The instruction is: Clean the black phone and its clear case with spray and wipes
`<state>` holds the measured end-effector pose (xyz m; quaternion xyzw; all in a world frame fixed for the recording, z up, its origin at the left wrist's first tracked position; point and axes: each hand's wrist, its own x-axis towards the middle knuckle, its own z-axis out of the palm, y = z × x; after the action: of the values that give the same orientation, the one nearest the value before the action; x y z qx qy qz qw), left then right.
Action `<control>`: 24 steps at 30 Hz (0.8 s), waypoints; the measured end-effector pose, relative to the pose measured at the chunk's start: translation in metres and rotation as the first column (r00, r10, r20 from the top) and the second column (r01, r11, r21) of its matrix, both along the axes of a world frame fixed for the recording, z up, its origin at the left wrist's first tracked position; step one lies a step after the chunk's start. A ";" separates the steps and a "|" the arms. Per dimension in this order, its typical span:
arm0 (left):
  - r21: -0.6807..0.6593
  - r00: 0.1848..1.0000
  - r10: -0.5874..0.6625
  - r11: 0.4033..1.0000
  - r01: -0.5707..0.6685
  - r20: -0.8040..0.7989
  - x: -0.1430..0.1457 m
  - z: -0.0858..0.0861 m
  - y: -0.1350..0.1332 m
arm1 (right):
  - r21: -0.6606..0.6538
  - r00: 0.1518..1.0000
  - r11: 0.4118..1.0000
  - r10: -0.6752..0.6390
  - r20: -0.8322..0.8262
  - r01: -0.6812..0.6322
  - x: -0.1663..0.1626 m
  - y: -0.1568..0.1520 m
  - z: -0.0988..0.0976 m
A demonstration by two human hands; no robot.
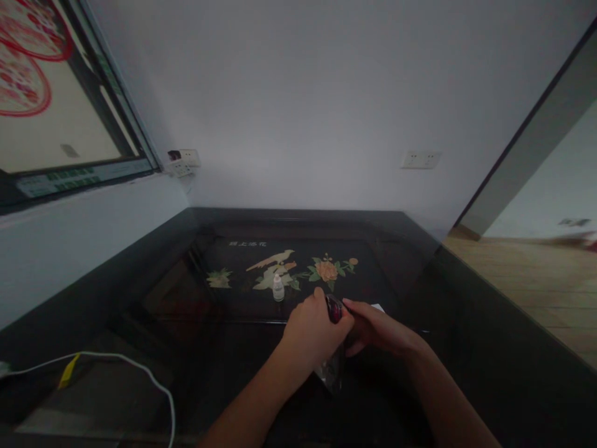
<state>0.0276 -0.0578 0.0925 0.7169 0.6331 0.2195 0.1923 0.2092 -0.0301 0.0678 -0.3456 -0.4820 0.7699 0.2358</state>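
Note:
My left hand is closed around a dark, shiny item with a purplish-pink patch, whose kind I cannot make out. Clear, crinkled plastic hangs below that hand. From the right, my right hand reaches to the same item, thumb and fingers bent about its side; the contact is partly hidden in shadow. A small white dropper-type bottle stands upright on the dark table, beyond my left hand. Behind my right hand peeks the corner of something white.
Bird and flower pictures decorate the glossy tabletop. A white cable with a yellow tag curves across the left front. Wall sockets sit above the table's back edge. A window is at left, a wooden floor at right.

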 end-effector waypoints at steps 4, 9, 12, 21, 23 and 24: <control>-0.003 0.999 0.005 1.000 -0.005 -0.054 0.015 0.005 -0.008 | 0.056 0.999 0.998 0.016 0.047 -0.019 0.010 -0.001 0.009; 0.033 0.995 -0.025 0.999 0.029 -0.101 0.021 0.006 -0.011 | 0.018 0.998 0.999 -0.032 0.054 0.031 0.014 0.000 0.002; 0.056 0.993 -0.055 0.997 0.061 -0.104 0.019 -0.002 -0.008 | 0.035 0.996 0.999 -0.039 0.083 0.036 0.013 0.002 -0.005; 0.140 0.981 -0.181 0.972 0.188 -0.065 0.001 -0.032 0.002 | 0.082 0.994 0.997 -0.001 0.112 -0.008 0.003 0.002 -0.013; 0.161 0.975 -0.213 0.962 0.221 -0.069 -0.001 -0.034 0.004 | 0.080 0.994 0.997 -0.019 0.109 0.010 0.001 0.003 -0.014; 0.170 0.972 -0.224 0.958 0.232 -0.064 -0.002 -0.034 0.004 | 0.082 0.993 0.996 -0.030 0.115 0.021 0.001 0.003 -0.015</control>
<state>0.0251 -0.0537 0.0584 0.8039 0.5285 0.2352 0.1382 0.2098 -0.0268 0.0527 -0.3860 -0.5210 0.7253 0.2312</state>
